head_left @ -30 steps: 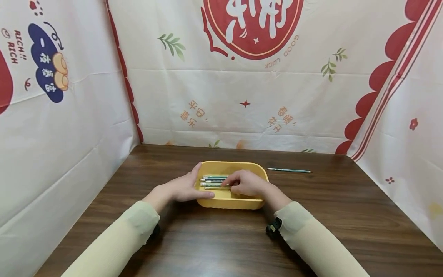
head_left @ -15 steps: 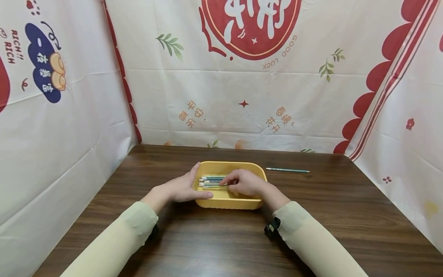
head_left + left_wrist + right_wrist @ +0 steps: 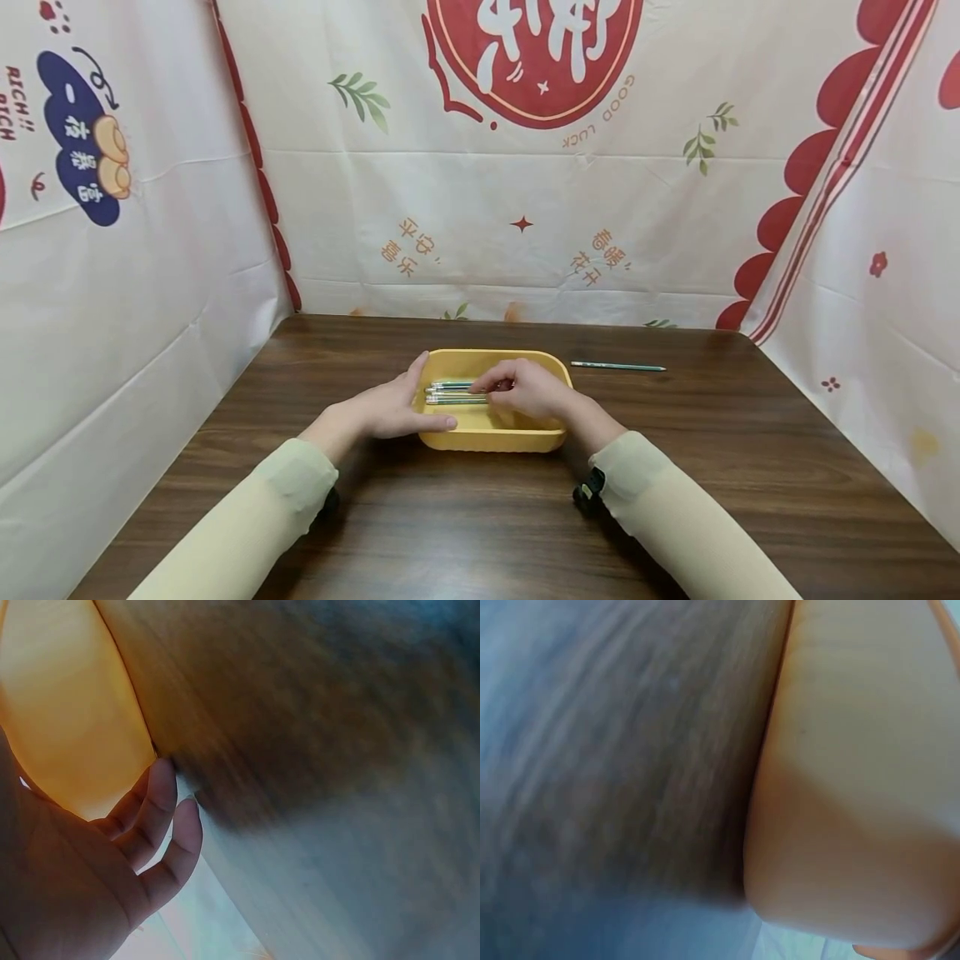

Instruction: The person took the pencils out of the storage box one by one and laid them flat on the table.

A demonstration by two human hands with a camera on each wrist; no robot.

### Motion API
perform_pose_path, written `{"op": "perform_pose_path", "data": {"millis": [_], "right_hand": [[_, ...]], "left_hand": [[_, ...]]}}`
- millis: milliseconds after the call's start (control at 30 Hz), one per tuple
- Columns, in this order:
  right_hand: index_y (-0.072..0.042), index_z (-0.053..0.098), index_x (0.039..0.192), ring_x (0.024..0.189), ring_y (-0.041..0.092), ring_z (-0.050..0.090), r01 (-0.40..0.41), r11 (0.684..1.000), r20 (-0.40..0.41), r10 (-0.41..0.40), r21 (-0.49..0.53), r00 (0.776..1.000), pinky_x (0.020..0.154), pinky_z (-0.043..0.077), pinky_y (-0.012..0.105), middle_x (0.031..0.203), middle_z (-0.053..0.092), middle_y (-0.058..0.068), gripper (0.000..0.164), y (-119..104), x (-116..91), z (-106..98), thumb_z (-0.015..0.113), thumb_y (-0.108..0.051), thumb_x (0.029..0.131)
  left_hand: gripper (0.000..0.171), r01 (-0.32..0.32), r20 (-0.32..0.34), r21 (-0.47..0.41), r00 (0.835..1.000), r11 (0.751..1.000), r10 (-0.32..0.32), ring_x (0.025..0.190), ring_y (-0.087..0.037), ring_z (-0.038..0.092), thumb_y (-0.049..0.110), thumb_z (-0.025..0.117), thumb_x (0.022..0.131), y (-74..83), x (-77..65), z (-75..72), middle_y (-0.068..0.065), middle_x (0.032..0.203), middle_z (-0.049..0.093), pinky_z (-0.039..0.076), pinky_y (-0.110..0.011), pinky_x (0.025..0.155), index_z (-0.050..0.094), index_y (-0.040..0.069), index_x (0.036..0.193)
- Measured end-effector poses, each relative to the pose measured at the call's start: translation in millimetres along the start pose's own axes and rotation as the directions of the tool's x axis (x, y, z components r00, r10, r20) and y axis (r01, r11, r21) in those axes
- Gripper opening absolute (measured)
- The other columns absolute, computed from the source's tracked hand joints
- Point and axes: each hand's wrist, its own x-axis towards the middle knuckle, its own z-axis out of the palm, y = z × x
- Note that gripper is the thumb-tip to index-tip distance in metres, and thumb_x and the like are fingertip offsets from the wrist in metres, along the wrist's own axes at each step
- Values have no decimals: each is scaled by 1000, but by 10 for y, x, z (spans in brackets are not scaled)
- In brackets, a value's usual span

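A yellow plastic basket [image 3: 491, 442] stands on the table, several green pencils [image 3: 453, 401] lying side by side in it with their eraser ends to the left. My left hand [image 3: 378, 408] is spread along the basket's left end, thumb on the near rim and index finger by the far corner; the left wrist view shows the other fingers [image 3: 161, 802] bent lightly along the outer wall. My right hand [image 3: 532, 392] reaches inside, fingers bent over the pencils and thumb apart from the index finger. It hides their right ends. The right wrist view shows only the basket wall [image 3: 840, 742] and table.
One more green pencil [image 3: 618, 366] lies on the brown wooden table [image 3: 465, 517], behind and to the right of the basket. Printed cloth [image 3: 480, 250] hangs at the back and on both sides of the table.
The right fingers have shifted slightly left and away from me, and the nearest pencil has moved closer to the others. The left hand keeps its place; the whole view has drifted slightly.
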Motion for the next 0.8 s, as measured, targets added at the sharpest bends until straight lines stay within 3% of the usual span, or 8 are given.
{"op": "perform_pose_path", "data": {"millis": [200,433,633,800], "right_hand": [[-17,85,123,89,9,64,44,999,-23,-44,5,999,78,54,25,116,82,1,25,-56,-10,-103,73,-9,102],[-21,86,123,90,15,65,23,1000,-73,-23,4,997,74,55,30,116,80,0,25,-136,-121,-321,74,-13,103],[-15,84,126,91,19,64,34,999,-94,-32,17,995,76,54,30,120,80,9,26,-117,-260,-489,73,-11,103],[-18,85,125,89,16,64,40,999,-107,-41,-13,993,75,54,29,118,80,6,25,-22,-352,-581,75,-12,103]], "left_hand": [[139,3,-1,3,1000,1000,-3,166,-39,30,85,71,87,-2,-2,-3,-24,182,20,31,-58,132,-12,20,177],[139,7,-3,-9,1000,1000,-7,165,-41,33,85,71,88,13,-6,7,-25,181,21,33,-59,131,-11,18,177],[139,4,-1,-1,1000,1000,-4,166,-41,31,85,71,88,20,-10,3,-25,182,20,32,-60,131,-12,18,177],[139,-2,-2,6,1000,1000,2,166,-40,30,84,71,88,23,-8,2,-25,182,20,32,-59,132,-12,17,177]]}}
